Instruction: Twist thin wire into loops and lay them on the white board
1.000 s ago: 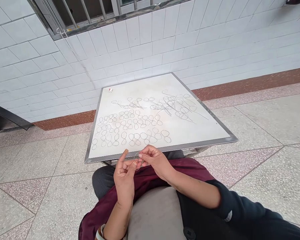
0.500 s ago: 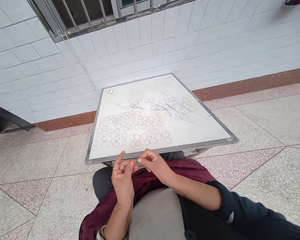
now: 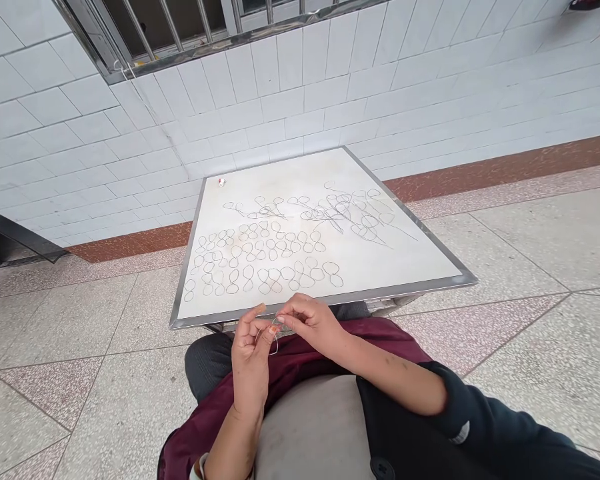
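Note:
A thin looped wire (image 3: pixel 277 348) hangs between my hands, just off the near edge of the table. My left hand (image 3: pixel 253 347) pinches it between thumb and forefinger, its other fingers loosely curled. Against the same wire, close beside the left thumb, my right hand (image 3: pixel 313 327) closes its thumb and forefinger; the exact grip point is partly hidden by the fingers. Rows of wire figure-eights (image 3: pixel 269 281) lie on the near left part of the white tabletop (image 3: pixel 390 267). Behind them and to the right is a tangle of looped wires with long tails (image 3: pixel 370 230).
A small white-and-red item (image 3: pixel 222 182) sits at the table's far left corner. The table has a grey metal rim (image 3: pixel 430 285) close to my knees. Beyond it stands a white tiled wall (image 3: pixel 280 100) with a barred window (image 3: pixel 190 27). Speckled floor tiles (image 3: pixel 145 393) surround the table.
My left hand has shifted slightly right and its fingers have curled. The wire loop has turned, and now hangs below the left thumb. Wires on the table have stayed put.

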### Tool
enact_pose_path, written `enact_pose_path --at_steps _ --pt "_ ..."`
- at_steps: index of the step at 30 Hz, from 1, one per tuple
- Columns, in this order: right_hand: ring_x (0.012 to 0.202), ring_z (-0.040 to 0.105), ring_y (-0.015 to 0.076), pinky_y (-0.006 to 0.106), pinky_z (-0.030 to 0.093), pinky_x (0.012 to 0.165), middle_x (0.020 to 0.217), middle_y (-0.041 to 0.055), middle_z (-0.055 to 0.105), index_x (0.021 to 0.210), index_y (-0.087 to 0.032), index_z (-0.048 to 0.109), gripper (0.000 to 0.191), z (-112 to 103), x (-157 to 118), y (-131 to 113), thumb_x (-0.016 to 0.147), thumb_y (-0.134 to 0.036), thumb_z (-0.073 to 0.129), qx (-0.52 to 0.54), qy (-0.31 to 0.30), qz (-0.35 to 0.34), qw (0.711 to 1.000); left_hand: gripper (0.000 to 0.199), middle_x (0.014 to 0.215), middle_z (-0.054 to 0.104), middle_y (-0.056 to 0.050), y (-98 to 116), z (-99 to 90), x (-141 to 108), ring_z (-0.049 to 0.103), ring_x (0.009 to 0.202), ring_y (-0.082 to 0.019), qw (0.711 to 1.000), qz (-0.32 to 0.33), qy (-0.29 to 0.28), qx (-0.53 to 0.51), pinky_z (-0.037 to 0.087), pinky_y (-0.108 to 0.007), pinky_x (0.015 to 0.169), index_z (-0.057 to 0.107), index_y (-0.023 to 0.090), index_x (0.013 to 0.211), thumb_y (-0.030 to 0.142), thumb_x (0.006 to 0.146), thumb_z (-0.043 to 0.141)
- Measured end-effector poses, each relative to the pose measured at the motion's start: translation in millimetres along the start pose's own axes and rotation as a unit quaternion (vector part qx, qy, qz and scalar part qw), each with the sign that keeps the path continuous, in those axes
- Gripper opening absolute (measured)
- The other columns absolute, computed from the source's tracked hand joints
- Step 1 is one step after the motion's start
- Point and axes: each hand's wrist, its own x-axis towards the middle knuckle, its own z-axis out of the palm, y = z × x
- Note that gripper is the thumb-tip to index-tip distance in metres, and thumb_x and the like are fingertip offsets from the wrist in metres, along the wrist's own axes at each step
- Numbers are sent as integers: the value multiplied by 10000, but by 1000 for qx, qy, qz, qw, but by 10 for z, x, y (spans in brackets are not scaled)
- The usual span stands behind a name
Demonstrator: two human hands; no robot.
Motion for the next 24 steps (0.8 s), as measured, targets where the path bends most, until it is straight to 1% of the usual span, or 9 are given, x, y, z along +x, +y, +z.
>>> enact_pose_path --at_steps 3,7,9,11,14,17,20,24 --pt "660 526 147 276 417 640 659 0 613 783 -211 603 128 32 -31 -3 899 -235 553 -37 29 -23 999 342 790 637 18 -12 17 6 613 787 -124 999 -4 -14 -45 467 -289 841 562 234 1174 255 844 651" --pt "632 517 150 282 413 621 648 -2 575 779 -212 572 130 69 -62 -7 899 -252 544 -61 47 -18 997 359 799 608 15 -15 29 3 610 736 -129 997 -13 -26 -70 479 -247 677 537 241 1202 271 858 638" --pt "625 523 147 279 418 618 653 -5 567 780 -211 565 136 85 -74 -14 904 -261 541 -55 46 -3 997 361 791 589 15 -15 40 -5 587 709 -122 997 -7 -29 -69 448 -214 593 534 243 1208 282 863 633" --pt "627 531 144 276 423 628 656 -9 567 790 -210 556 136 105 -88 -17 913 -262 531 -51 49 11 997 352 782 575 18 -20 57 -16 553 675 -107 998 7 -24 -60 421 -197 557 537 242 1205 283 867 629" --pt "633 533 141 269 419 631 673 -10 565 811 -207 544 128 140 -103 1 928 -251 514 -66 66 13 996 323 771 572 22 -41 88 -34 519 641 -94 999 21 -10 -42 432 -201 580 549 234 1183 273 872 626" --pt "664 541 150 267 415 623 729 13 567 819 -197 549 141 157 -100 39 939 -243 491 -110 84 -16 990 309 770 574 30 -70 109 -48 530 639 -89 999 21 5 -37 461 -219 642 555 234 1169 261 870 629" --pt "692 543 158 268 420 619 775 31 565 847 -191 565 146 150 -86 68 950 -239 474 -146 86 -42 985 306 769 582 38 -97 114 -59 555 643 -86 999 20 11 -39 470 -231 689 556 234 1162 247 866 633" --pt "710 535 157 272 429 642 796 33 561 870 -194 571 136 136 -70 77 953 -217 467 -144 82 -42 985 286 783 598 28 -117 105 -68 585 670 -94 1000 15 8 -18 474 -232 700 574 217 1135 253 859 639"
